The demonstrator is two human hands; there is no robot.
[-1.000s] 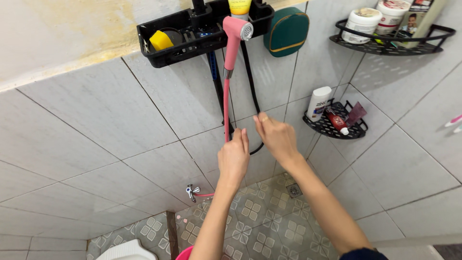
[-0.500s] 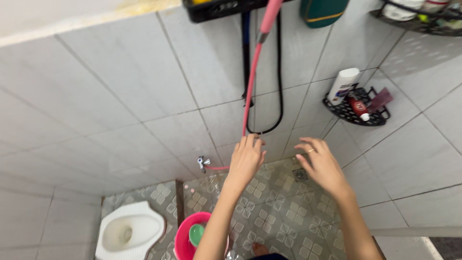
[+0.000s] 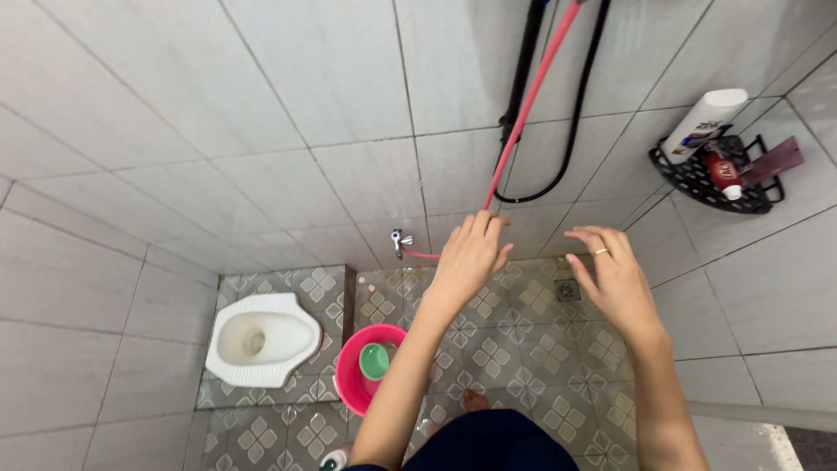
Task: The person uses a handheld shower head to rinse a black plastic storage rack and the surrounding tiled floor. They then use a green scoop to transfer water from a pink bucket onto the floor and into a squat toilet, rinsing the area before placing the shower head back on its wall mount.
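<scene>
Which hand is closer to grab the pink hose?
Probably the left. The left hand already has its fingertips at the pink hose, right where it hangs down the tiled wall. The right hand is open, off to the side, touching nothing.

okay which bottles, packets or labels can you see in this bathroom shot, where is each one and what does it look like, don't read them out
White bottle: leaning in the black corner rack, upper right; tall, rounded, printed label.
Red bottle: lying in the same rack; small, white cap.
Dark red packet: same rack, right side; flat, sticking out past the rim.
No signs or screens.
</scene>
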